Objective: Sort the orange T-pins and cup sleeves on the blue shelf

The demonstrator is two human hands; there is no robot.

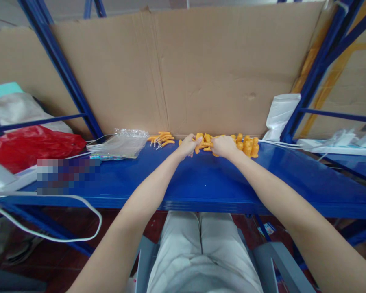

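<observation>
My left hand (188,146) reaches to the back of the blue table, its fingers bent in and the thumb by a small orange piece (197,149). Close to its right, my right hand (224,145) is curled with its knuckles up over the same orange heap; its fingertips and whatever they hold are hidden. Between the hands lie several loose orange pieces (205,143). Stubby orange pieces (248,146) stand in a group just right of my right hand. Further left, a small pile of slim orange pieces (163,138) has short silvery chains attached.
Clear plastic bags (122,144) lie in a stack on the table's left part. A red bag (36,146) and a white cable (100,221) are at far left. Cardboard (219,73) walls the back between blue posts. A white packet (282,116) leans at right.
</observation>
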